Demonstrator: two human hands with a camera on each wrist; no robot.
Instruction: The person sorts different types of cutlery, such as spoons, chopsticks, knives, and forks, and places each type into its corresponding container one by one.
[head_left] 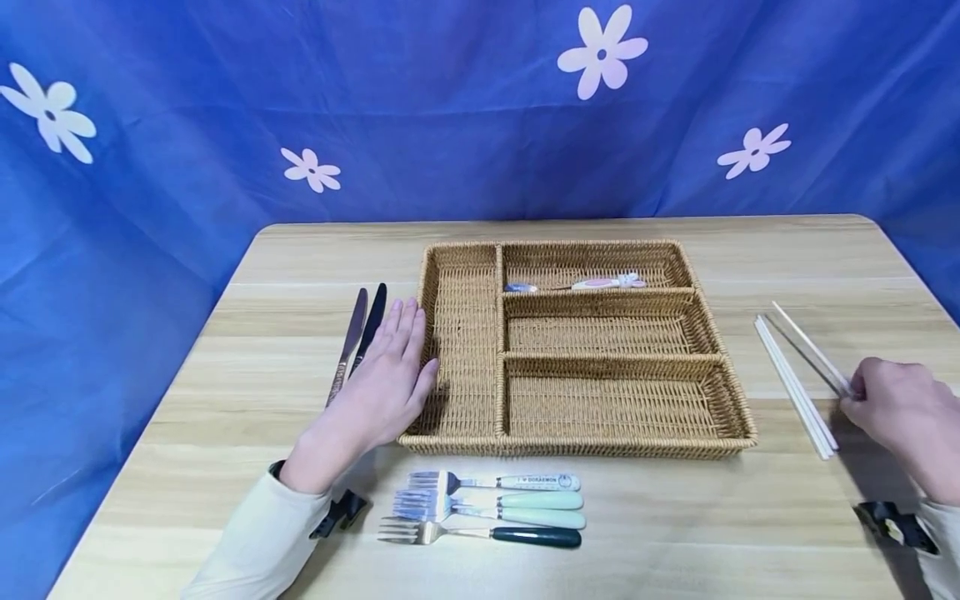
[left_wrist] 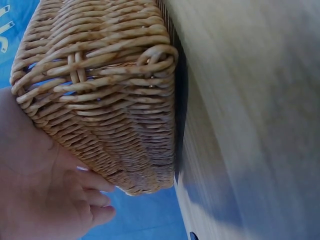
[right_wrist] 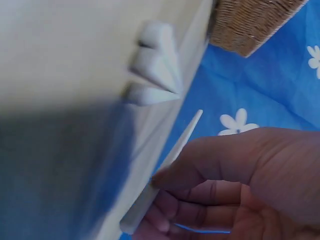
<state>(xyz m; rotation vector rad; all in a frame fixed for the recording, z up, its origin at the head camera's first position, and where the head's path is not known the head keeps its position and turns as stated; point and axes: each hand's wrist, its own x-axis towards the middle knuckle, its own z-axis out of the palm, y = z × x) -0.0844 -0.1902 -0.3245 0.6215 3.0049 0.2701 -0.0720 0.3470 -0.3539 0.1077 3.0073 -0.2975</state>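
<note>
My right hand (head_left: 903, 412) pinches a white chopstick (head_left: 813, 348) between thumb and fingers, its thin end pointing away and slightly raised. Just left of it, more white chopsticks (head_left: 797, 387) lie together on the table; the right wrist view shows three thick ends (right_wrist: 155, 65). At the left side of a wicker cutlery tray (head_left: 498, 400), my left hand (head_left: 386, 375) rests against the rim with its fingers extended. From the left wrist, the palm (left_wrist: 45, 185) shows beside the woven wall (left_wrist: 115, 115). A spoon (head_left: 603, 283) with a pink-and-white handle lies in the tray's far right compartment.
Two dark-bladed knives (head_left: 351, 337) lie left of the tray, partly behind the left hand. Several forks (head_left: 536, 517) with white, mint and dark green handles lie in front of it. Behind the wooden table (head_left: 675, 517) hangs a blue flowered cloth (head_left: 450, 108).
</note>
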